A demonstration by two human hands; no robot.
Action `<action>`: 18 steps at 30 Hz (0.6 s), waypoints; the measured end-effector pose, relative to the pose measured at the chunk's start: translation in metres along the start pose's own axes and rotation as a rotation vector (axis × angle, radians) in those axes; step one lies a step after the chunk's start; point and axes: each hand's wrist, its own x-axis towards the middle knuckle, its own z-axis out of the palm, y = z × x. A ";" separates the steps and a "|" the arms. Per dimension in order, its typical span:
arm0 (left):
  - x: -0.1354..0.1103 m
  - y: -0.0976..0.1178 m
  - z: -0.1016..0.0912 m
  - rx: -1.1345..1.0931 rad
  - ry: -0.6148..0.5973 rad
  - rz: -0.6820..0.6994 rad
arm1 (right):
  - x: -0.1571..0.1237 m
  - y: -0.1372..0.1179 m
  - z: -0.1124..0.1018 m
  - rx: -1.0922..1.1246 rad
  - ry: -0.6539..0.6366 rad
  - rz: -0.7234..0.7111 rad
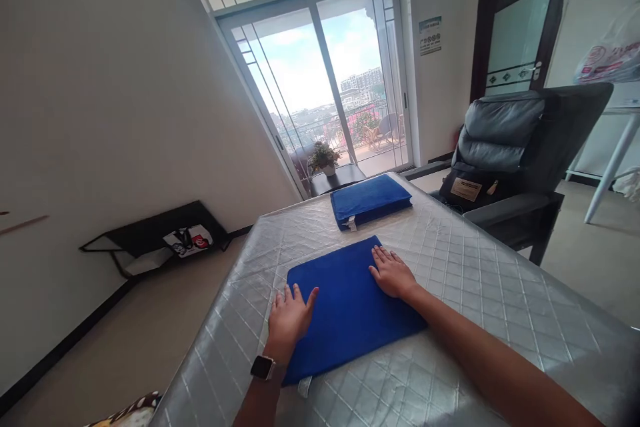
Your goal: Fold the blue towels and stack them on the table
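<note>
A flat blue cushion (350, 307) lies in front of me on a silver quilted mattress (480, 293). Its white tag pokes out at the near left corner. My left hand (290, 313) rests on the cushion's left edge, fingers spread, with a watch (263, 367) on the wrist. On the right edge my right hand (393, 271) lies flat, palm down, fingers stretched out. Just beyond, a second blue cushion (371, 197) of the same kind lies on the mattress, a white tag at its near side.
Past the mattress's far end are a potted plant (325, 155) on a dark table and sliding glass doors (320, 73). A dark armchair (505, 140) holding a black bag stands at the right. Along the left wall is a low black rack (150, 233).
</note>
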 end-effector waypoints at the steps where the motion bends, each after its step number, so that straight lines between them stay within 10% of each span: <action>1: 0.009 0.021 -0.013 -0.021 0.003 -0.011 | 0.000 0.000 -0.001 0.001 0.008 0.002; 6: 0.046 0.150 -0.045 -0.337 0.022 0.408 | -0.003 0.004 -0.001 -0.060 0.011 -0.054; 9: 0.051 0.189 -0.039 -0.446 -0.006 0.426 | -0.004 0.007 0.001 -0.115 0.000 -0.109; 13: 0.047 0.168 -0.019 -0.445 0.003 0.398 | -0.003 0.006 0.001 -0.092 0.026 -0.065; 18: 0.037 0.077 0.012 -0.280 -0.012 0.193 | 0.000 0.001 -0.002 -0.017 -0.001 0.015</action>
